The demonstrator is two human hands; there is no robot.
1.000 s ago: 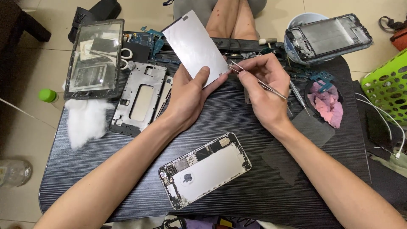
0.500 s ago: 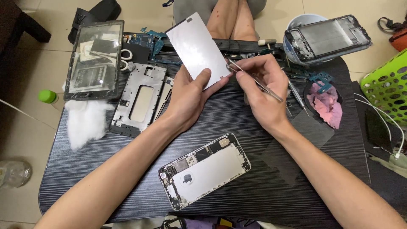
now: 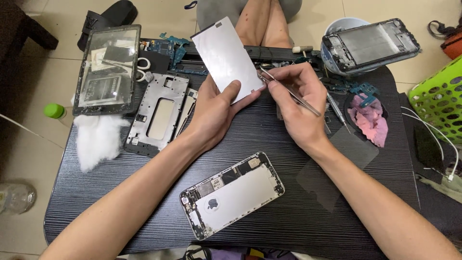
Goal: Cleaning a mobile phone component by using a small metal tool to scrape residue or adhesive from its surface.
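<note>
Floor: pale beige ceramic tile floor (image 3: 33,144) with thin grout lines, visible on the left and along the top.
Furniture: low black wood-grain surface (image 3: 269,139) with rounded corners, set directly on the floor.
Upper left: dark brown furniture piece (image 3: 19,33), only partly in view.
Right edge: lime-green perforated plastic basket (image 3: 440,98) beside the surface.
Light: even, soft, diffuse; shadows faint.

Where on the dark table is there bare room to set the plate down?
Bare wood shows between the left hand and the opened phone, and along the front left below the cotton wad. The back edge, around the metal frame and pink cloth, is crowded.
</note>
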